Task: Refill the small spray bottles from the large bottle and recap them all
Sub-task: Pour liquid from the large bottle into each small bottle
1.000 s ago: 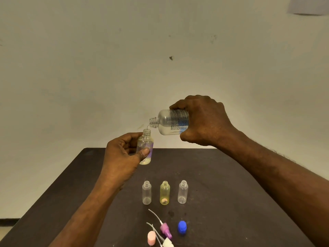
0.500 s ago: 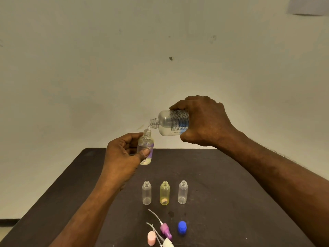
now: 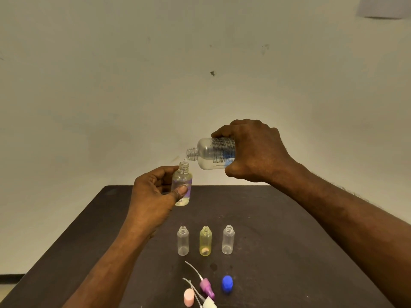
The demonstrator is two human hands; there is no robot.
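My right hand (image 3: 253,150) grips the large clear labelled bottle (image 3: 211,153), tipped on its side with its open neck pointing left. A thin stream runs from that neck into a small clear bottle with a purple label (image 3: 182,185). My left hand (image 3: 153,196) holds this small bottle upright above the dark table (image 3: 289,230). Three uncapped small bottles stand in a row on the table: a clear one (image 3: 183,241), a yellow one (image 3: 205,241) and another clear one (image 3: 228,240).
Near the table's front edge lie a purple spray head with a tube (image 3: 205,285), a pink cap (image 3: 189,297), a white spray head (image 3: 209,304) and a blue cap (image 3: 227,284). A plain wall rises behind the table.
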